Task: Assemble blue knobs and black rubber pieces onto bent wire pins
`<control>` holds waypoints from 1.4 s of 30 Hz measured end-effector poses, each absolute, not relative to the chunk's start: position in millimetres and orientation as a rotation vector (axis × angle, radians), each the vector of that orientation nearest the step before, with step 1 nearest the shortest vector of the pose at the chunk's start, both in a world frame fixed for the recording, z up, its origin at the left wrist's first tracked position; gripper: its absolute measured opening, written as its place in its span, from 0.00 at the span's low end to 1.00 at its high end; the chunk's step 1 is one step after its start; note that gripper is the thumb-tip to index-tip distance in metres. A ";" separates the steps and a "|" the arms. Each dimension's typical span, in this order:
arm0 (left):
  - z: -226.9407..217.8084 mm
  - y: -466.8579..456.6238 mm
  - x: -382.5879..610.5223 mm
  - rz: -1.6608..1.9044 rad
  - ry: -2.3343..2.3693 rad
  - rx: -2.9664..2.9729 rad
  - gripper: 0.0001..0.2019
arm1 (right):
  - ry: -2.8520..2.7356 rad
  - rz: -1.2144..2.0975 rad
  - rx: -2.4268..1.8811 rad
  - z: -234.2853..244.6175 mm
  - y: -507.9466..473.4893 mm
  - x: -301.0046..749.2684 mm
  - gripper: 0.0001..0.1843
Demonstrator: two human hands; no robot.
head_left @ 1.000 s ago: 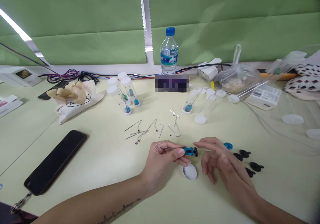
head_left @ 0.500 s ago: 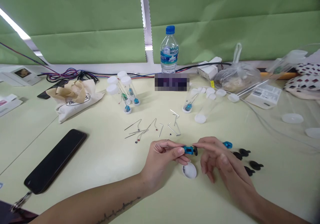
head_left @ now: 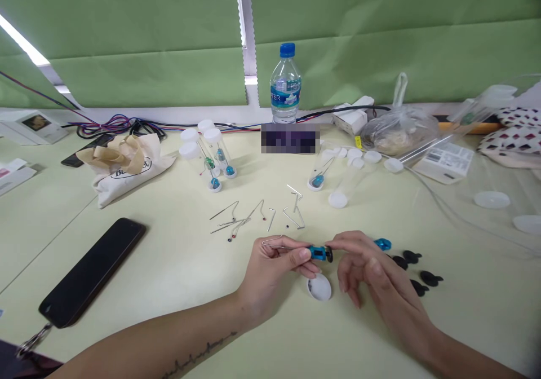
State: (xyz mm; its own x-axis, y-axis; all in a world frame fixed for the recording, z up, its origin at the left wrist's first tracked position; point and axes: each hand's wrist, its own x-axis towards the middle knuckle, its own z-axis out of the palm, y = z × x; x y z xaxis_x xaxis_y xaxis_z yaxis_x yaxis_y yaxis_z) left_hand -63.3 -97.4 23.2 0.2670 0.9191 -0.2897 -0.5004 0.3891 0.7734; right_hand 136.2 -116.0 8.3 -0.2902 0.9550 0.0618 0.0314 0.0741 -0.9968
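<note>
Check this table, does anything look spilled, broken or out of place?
Nothing looks spilled or clearly damaged. The bent metal rods lie scattered at mixed angles beyond the left hand, so they look untidy. The dark block before the water bottle is pixelated, hiding its details.

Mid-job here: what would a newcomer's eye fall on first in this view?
Probably the left hand at front centre, gripping a bright blue part with a black disc at its end; the right hand points an index finger at that disc. Next, the big dark phone lying aslant at left, and the blue-capped bottle upright at the back.
</note>
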 end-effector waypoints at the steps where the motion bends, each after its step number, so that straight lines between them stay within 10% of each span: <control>1: 23.4 -97.5 -63.3 1.043 0.819 0.615 0.04 | -1.488 1.348 -1.032 8.3 -116.0 136.0 0.21; 42: 18.8 -99.2 -64.2 1.034 0.826 0.645 0.05 | -1.480 1.379 -1.011 7.7 -115.2 136.2 0.22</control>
State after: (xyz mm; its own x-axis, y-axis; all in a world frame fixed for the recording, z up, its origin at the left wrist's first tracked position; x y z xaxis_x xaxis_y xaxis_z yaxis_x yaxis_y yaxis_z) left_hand -64.2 -99.2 18.8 0.2713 0.9206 -0.2810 -0.4772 0.3822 0.7913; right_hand 136.2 -115.2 7.7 -0.3101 0.9490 0.0579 0.0090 0.0638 -0.9979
